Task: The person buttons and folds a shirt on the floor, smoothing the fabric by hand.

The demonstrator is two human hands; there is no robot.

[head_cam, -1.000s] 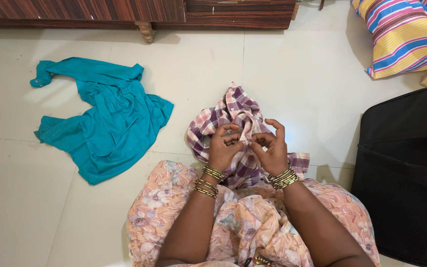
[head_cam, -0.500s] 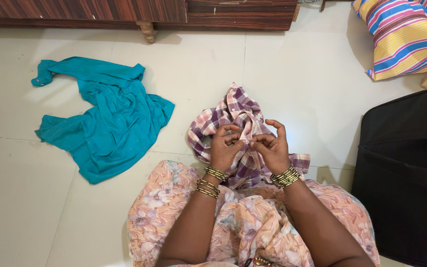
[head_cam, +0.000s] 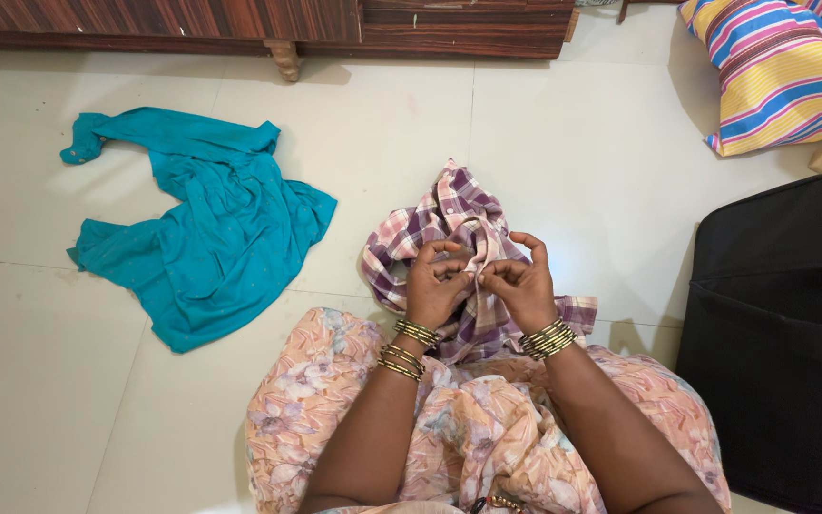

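- Left hand [head_cam: 435, 286] and right hand [head_cam: 518, 286] each pinch a fold of the checked shirt [head_cam: 454, 224], fingertips almost meeting.
- The shirt lies crumpled on the tiled floor [head_cam: 563, 171], just beyond the person's knees.
- A teal garment [head_cam: 211, 228] lies left of the shirt; a black bag [head_cam: 782, 324] right of it.

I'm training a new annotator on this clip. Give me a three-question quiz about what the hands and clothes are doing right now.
1. True or false: both hands pinch the plaid shirt.
2. Which garment lies untouched on the floor? A) teal garment B) striped pillow C) black bag
3. Fill in: the left hand and right hand meet at the shirt's ____ edge, front or sleeve?

Key: 1 true. 2 A, the teal garment, apart from both hands. 3 front, where a small button seems to sit, though it is too small to be sure.
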